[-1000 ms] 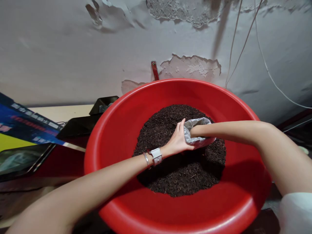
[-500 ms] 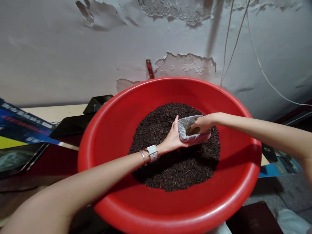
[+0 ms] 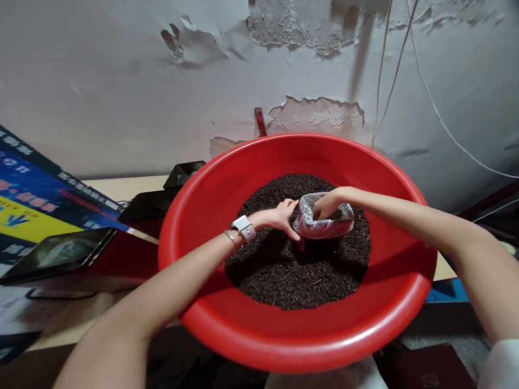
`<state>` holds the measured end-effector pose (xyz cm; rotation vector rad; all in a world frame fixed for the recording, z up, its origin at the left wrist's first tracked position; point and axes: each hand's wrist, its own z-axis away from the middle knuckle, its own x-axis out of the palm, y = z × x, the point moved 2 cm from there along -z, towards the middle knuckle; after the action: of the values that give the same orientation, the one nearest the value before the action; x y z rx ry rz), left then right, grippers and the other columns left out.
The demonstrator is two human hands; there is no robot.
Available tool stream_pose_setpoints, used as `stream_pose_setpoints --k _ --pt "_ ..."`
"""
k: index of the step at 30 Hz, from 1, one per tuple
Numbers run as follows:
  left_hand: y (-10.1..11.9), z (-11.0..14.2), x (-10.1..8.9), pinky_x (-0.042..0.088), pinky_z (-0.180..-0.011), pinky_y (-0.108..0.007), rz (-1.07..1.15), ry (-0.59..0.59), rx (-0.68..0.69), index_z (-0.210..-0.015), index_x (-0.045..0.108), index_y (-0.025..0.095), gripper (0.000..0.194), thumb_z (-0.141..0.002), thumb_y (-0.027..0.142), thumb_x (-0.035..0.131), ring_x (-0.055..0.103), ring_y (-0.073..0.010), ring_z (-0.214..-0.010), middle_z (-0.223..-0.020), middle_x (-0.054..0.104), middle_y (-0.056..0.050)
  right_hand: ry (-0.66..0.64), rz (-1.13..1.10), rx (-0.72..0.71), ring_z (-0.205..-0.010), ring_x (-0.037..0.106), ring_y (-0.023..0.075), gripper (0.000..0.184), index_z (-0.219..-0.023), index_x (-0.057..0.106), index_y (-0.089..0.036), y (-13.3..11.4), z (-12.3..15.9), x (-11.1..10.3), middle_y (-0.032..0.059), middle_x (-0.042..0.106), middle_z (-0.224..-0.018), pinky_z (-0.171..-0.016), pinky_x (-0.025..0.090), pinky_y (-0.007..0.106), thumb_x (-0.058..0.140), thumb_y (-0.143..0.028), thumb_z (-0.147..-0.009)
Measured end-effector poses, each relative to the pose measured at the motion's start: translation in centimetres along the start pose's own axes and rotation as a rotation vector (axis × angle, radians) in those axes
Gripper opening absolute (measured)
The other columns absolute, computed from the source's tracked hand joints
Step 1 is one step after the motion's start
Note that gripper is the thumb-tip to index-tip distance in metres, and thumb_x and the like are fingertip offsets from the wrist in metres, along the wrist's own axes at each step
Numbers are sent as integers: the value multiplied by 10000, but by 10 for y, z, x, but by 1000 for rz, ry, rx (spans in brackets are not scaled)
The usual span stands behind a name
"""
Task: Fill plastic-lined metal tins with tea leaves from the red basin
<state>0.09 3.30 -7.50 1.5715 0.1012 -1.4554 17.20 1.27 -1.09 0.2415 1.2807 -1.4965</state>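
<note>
"Biggest first: what's filling the view?"

"A pale wall (image 3: 121, 97), paint peeling in ragged patches, and right up against our view a huge red basin (image 3: 304, 346), its glossy rim sweeping round!"

"And inside it?"

"A broad heap of dark, dry shreds (image 3: 300, 286), spread across the middle of the floor. Above the heap, right of centre, here's the plastic-lined container (image 3: 322, 232), clear film folded over its mouth (whether its base rests on the shreds, I can't tell)."

"Now the hands!"

"The left hand (image 3: 284, 216) is at the container's left side, thumb and fingers spread apart; contact is hard to call. The right hand (image 3: 329, 202) dips in over the back of the mouth, fingertips hidden inside, so no telling whether they grip anything."

"Smaller still?"

"A white-strapped watch (image 3: 244, 228) on the left wrist, and just beside it, up the forearm, a thin silvery bracelet (image 3: 230, 236)."
</note>
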Motion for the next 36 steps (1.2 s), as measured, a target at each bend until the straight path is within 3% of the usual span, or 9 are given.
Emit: stream_pose_setpoints --k 4,7,9,11,14,17,25,31,36 --pt "-39 0 -27 229 -1028 -522 -333 55 -284 -1272 434 162 904 -483 457 762 193 -417 -1310 -1423 272 -224 -159 -5 -138 -859 606 137 201 -899 703 -175 -2 28 -40 -10 688 -863 -793 434 224 649 -208 -709" --pt "-56 1 -24 245 -1010 -527 -382 98 -402 -1291 407 136 708 -710 500 585 224 -387 -1303 -1408 285 -240 190 -71 -203 -909 602 149 250 -998 665 -166 17 41 -63 27 679 -949 -823 426 249 519 -254 -815" --pt "-60 3 -17 247 -1005 -540 -377 95 -424 -1302 396 120 655 -772 486 517 236 -386 -1302 -1401 295 -252 442 69 -74 -925 597 154 271 -1030 639 -163 42 41 -69 54 667 -986 -834 421 261 451 -242 -853" --pt "-59 4 -11 251 -1003 -547 -372 83 -428 -1300 407 120 636 -778 465 521 250 -388 -1299 -1396 311 -253 519 295 145 -951 591 193 260 -1026 637 -155 69 35 -67 97 653 -1015 -845 417 303 474 -208 -830" --pt "-52 -4 -12 266 -996 -553 -370 87 -413 -1298 420 137 635 -771 471 540 263 -392 -1295 -1396 321 -245 401 461 341 -919 603 262 190 -889 679 -140 99 20 -58 148 659 -945 -811 431 369 599 -146 -716" --pt "-41 -27 -22 259 -986 -587 -379 130 -377 -1324 393 139 662 -789 511 511 238 -403 -1302 -1414 296 -242 278 468 323 -855 623 240 114 -773 690 -163 108 8 -48 123 674 -858 -765 448 325 645 -134 -673" --pt "-37 -107 -20 206 -942 -698 -446 291 -334 -1421 208 283 641 -867 592 302 119 -427 -1335 -1499 163 -135 119 535 256 -899 625 225 279 -1027 669 -172 104 -5 -36 117 668 -999 -717 452 275 544 -237 -785" --pt "-46 -107 -5 348 -945 -509 -548 362 -282 -1297 423 210 460 -908 443 345 333 -338 -1237 -1323 417 -172 107 606 262 -996 601 221 332 -1106 644 -177 107 -3 -43 119 650 -1078 -790 445 278 472 -245 -831" --pt "-40 -96 -15 422 -830 -356 -544 383 -295 -1064 560 195 327 -914 382 338 515 -263 -1042 -1067 574 -136 115 613 233 -1013 596 212 336 -1111 642 -172 105 -2 -46 114 643 -1101 -798 437 264 451 -241 -843"
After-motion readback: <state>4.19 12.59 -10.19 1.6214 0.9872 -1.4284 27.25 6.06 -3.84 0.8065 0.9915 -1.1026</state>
